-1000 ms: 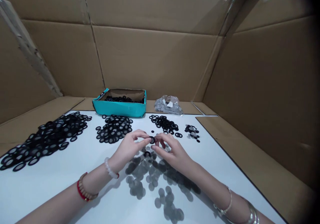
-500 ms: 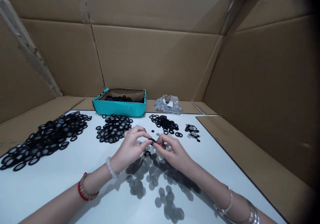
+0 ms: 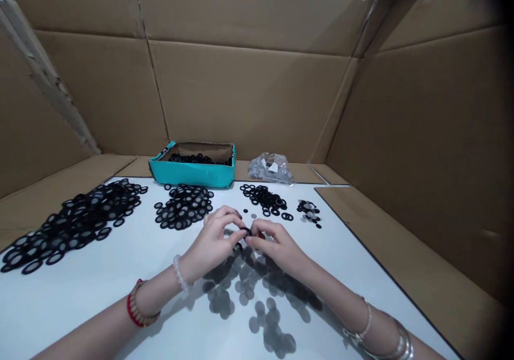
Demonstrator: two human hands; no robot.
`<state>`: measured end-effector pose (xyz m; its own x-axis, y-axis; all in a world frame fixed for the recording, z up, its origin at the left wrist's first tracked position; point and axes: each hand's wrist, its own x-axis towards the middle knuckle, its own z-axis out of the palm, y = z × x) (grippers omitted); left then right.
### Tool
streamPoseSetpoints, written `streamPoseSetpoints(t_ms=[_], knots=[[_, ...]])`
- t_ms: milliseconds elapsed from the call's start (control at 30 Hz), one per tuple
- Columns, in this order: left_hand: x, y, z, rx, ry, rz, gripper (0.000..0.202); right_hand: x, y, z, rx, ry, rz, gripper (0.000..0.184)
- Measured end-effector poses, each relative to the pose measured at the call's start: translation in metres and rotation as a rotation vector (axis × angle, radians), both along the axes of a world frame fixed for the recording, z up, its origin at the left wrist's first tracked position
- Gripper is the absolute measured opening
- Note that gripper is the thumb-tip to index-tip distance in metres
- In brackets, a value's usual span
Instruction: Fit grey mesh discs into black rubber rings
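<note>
Over the middle of the white table, my left hand [image 3: 219, 237] pinches a small black ring [image 3: 247, 232] between thumb and fingertips. My right hand [image 3: 279, 245] is closed on the ring's other side, its thumb and fingers meeting it; whether a disc is also in these fingers cannot be made out. Just below the fingertips, partly hidden by my left thumb, is another black ring [image 3: 238, 247]. Loose translucent grey discs [image 3: 275, 328] lie on the table under and in front of my hands.
At left spreads a big pile of black rings with grey centres [image 3: 86, 218], beside a smaller similar pile [image 3: 182, 207]. Plain black rings [image 3: 265, 198] and a small mixed heap [image 3: 308, 210] lie right. Behind stand a teal box [image 3: 193, 174] of rings and a plastic bag [image 3: 271, 170]. Cardboard walls [image 3: 249, 92] surround the table.
Both hands have shifted slightly, the left a little right and down. The ring between them has tilted so that its opening shows more.
</note>
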<state>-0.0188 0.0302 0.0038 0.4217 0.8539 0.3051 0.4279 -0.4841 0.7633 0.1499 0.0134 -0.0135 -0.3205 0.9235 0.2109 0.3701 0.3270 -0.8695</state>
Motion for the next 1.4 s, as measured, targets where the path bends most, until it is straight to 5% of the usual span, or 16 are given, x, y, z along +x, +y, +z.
streamPoseSetpoints(t_ms=[133, 400, 867, 967, 1200, 1300, 1400], knots=[[-0.001, 0.004, 0.001, -0.064, -0.045, 0.012, 0.008, -0.001, -0.001, -0.002, -0.038, 0.051, -0.010, 0.025], [-0.008, 0.006, 0.010, -0.549, -0.255, -0.085, 0.022, 0.005, 0.005, 0.002, -0.035, 0.186, -0.004, 0.025], [-0.007, 0.004, 0.013, -0.550, -0.257, -0.153, 0.026, 0.006, 0.004, 0.005, -0.150, 0.283, 0.021, 0.026], [-0.006, 0.003, 0.013, -0.420, -0.212, -0.117, 0.024, 0.005, 0.005, 0.003, -0.168, 0.316, 0.024, 0.027], [-0.017, 0.004, 0.004, 0.657, 0.105, 0.065, 0.028, 0.009, 0.008, 0.001, -0.204, 0.316, 0.101, 0.029], [-0.020, 0.005, 0.003, 0.754, 0.145, 0.044, 0.032, 0.010, 0.007, 0.002, -0.199, 0.338, 0.089, 0.023], [-0.016, 0.005, 0.007, 0.557, 0.089, 0.042, 0.033, 0.011, 0.006, 0.003, -0.175, 0.374, 0.039, 0.020]])
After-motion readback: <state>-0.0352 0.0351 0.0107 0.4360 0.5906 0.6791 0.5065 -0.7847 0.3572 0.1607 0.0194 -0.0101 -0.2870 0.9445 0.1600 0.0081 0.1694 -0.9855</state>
